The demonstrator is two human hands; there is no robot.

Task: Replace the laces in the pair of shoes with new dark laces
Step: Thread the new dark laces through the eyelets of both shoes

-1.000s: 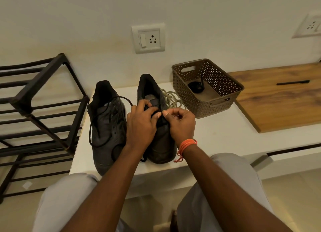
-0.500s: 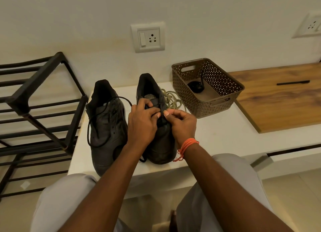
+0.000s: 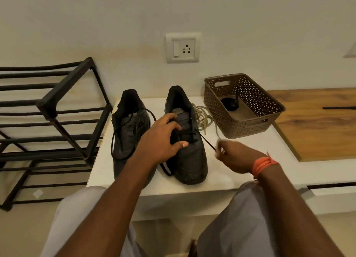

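Two black shoes stand side by side on a white ledge, toes toward me. The left shoe carries a dark lace that loops loosely over its side. My left hand grips the tongue and eyelet area of the right shoe. My right hand is to the right of that shoe, pinching the end of a dark lace that runs taut from the eyelets. The hand is blurred. A pale old lace lies heaped behind the right shoe.
A brown perforated basket with a dark coiled item inside stands at the back right of the ledge. A wooden board with a thin dark stick lies further right. A black metal rack stands on the left. A wall socket is above the shoes.
My right hand has left the eyelets and pulled out to the right, drawing the dark lace taut. My left hand stays on the right shoe.
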